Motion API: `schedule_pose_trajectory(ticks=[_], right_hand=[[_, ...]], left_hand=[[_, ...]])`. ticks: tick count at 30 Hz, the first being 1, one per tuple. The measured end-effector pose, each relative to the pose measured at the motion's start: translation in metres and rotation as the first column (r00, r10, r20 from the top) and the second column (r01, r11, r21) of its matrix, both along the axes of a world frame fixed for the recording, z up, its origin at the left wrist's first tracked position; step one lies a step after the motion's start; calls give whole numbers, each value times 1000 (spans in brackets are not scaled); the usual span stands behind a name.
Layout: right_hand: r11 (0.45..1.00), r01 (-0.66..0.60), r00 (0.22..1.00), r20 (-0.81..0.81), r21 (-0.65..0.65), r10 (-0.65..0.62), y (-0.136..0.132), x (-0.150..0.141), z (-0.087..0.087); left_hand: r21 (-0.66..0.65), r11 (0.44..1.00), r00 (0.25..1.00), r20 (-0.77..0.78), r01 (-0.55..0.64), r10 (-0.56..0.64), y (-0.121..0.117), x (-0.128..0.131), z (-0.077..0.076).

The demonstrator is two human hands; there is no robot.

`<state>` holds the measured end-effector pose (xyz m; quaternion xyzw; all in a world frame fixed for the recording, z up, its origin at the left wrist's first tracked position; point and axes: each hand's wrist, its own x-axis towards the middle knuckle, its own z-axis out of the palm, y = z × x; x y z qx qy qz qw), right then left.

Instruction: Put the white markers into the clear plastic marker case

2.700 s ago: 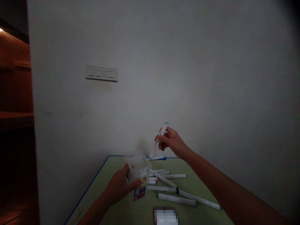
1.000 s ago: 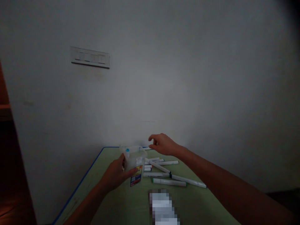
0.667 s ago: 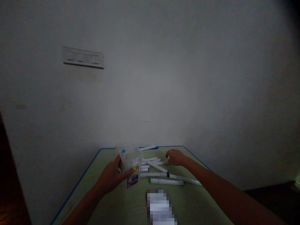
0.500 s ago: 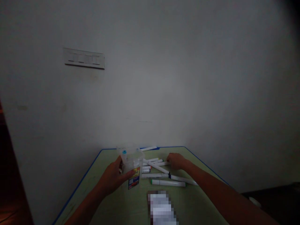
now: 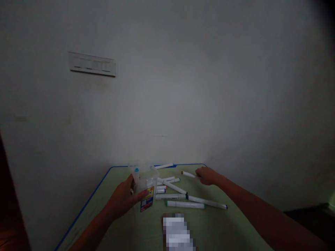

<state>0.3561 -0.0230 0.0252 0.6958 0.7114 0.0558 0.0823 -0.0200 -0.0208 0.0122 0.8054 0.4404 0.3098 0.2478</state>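
My left hand [image 5: 128,195] is wrapped round a clear plastic container [image 5: 150,183] with a colourful label on its side. Inside it, a blue-capped marker [image 5: 136,173] stands upright. To the right, my right hand [image 5: 206,175] pinches a white marker [image 5: 190,174] by one end, its brownish-tipped end pointing left above the table. Several white markers lie loose between the hands, among them a green-ended marker [image 5: 185,204] in front and a dark-ended marker [image 5: 209,202] slanting to the right. Some markers are partly hidden behind the container.
The light green table [image 5: 125,230] has a blue edge and stands against a grey wall [image 5: 167,87]. A blurred-out phone-like object [image 5: 178,232] lies at the front. Another white marker [image 5: 164,166] rests near the back edge. A switch panel [image 5: 92,64] is on the wall.
My right hand has moved right and slightly up, drawing a white marker away from the pile. My left hand stays on the container. The view has shifted slightly.
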Motion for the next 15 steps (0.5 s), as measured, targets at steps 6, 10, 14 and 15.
schedule_pose_trajectory(ticks=[6, 10, 14, 15], right_hand=[[990, -85, 981, -163, 116, 103, -11, -9, 17], [982, -124, 942, -293, 139, 161, -11, -20, 24], [975, -175, 874, -434, 138, 219, -6, -31, 31], [972, -182, 843, -487, 145, 230, -5, -34, 33]], left_hand=[[3, 1000, 1000, -10, 0, 0, -1, 0, -1], [5, 1000, 1000, 6, 6, -6, -1, 0, -1], [15, 1000, 1000, 11, 21, -22, -2, 0, 1], [15, 1000, 1000, 9, 22, -22, -2, 0, 1]])
